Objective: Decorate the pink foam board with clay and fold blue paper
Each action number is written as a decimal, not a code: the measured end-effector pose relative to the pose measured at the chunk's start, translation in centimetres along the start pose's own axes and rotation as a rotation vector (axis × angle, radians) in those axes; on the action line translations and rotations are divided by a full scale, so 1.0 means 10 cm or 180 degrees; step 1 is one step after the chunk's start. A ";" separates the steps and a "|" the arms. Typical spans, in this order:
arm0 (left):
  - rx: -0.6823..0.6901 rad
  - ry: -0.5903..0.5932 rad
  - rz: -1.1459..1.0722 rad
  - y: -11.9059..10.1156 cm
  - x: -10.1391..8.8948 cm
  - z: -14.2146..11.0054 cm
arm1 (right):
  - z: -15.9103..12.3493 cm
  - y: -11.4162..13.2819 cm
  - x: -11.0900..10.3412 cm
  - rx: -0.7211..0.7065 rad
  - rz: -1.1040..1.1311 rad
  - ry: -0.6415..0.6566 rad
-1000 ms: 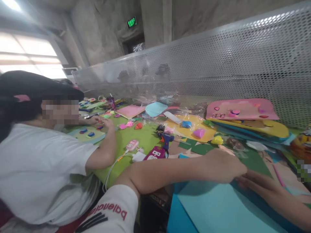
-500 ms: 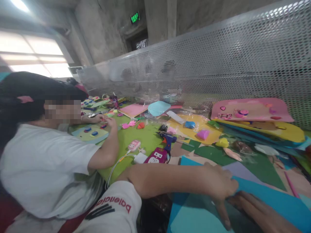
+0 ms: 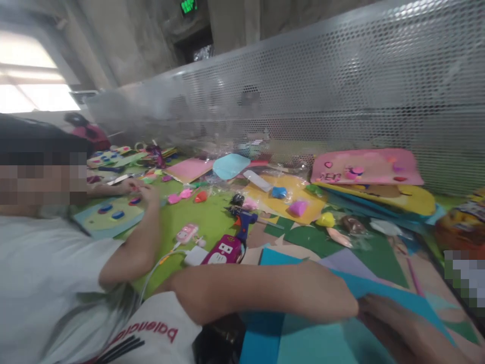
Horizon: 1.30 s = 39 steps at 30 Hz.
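My left hand (image 3: 333, 293) reaches in from the left over light teal paper (image 3: 314, 338), which lies on a bright blue sheet (image 3: 261, 333). Its wrist is bent and the fingers are tucked out of sight. Close against it, my right hand (image 3: 394, 323) comes in from the lower right, low over the same sheets. Blur and shadow smear its fingers. Whether either hand pinches the paper is hidden. Beyond the left forearm lie a purple power strip (image 3: 223, 251) with a white charger plug (image 3: 196, 256), and a blue glue gun (image 3: 246, 223).
A person in a white shirt (image 3: 56, 263) works at the left, both hands over a decorated card (image 3: 102, 220). Several clay lumps, such as a purple one (image 3: 298, 208), lie among paper sheets. Pink and yellow decorated boards (image 3: 367, 164) lean by the perforated metal screen (image 3: 341, 91).
The view has swung right, bringing an orange-yellow package in at the right edge. My left hand's fingers, spread before, have turned under and out of sight; my right hand stays beside it.
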<state>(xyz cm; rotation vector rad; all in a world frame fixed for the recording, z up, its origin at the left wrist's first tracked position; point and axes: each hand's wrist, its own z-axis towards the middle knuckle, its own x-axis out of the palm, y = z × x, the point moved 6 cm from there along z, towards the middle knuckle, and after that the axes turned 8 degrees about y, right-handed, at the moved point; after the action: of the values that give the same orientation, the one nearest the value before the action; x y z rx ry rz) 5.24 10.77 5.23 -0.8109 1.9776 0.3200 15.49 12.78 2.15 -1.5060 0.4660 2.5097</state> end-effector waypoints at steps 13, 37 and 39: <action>-0.0478 -0.0564 0.0106 0.21 -0.20 -0.41 | 0.01 -0.09 -0.15 0.0501 0.0263 0.0814; -0.0730 -0.0940 0.0097 0.33 -0.11 -0.14 | 0.12 0.00 -0.24 0.0493 -0.0401 0.0031; -0.0708 -0.0960 0.0131 0.30 -0.11 -0.12 | 0.14 0.03 -0.26 0.0527 -0.0371 -0.0020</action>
<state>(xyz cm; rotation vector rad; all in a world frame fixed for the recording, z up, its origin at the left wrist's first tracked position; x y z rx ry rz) 2.76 12.82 6.48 -0.8095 1.6961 0.6567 15.50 12.98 5.15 -1.4204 0.5533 2.3248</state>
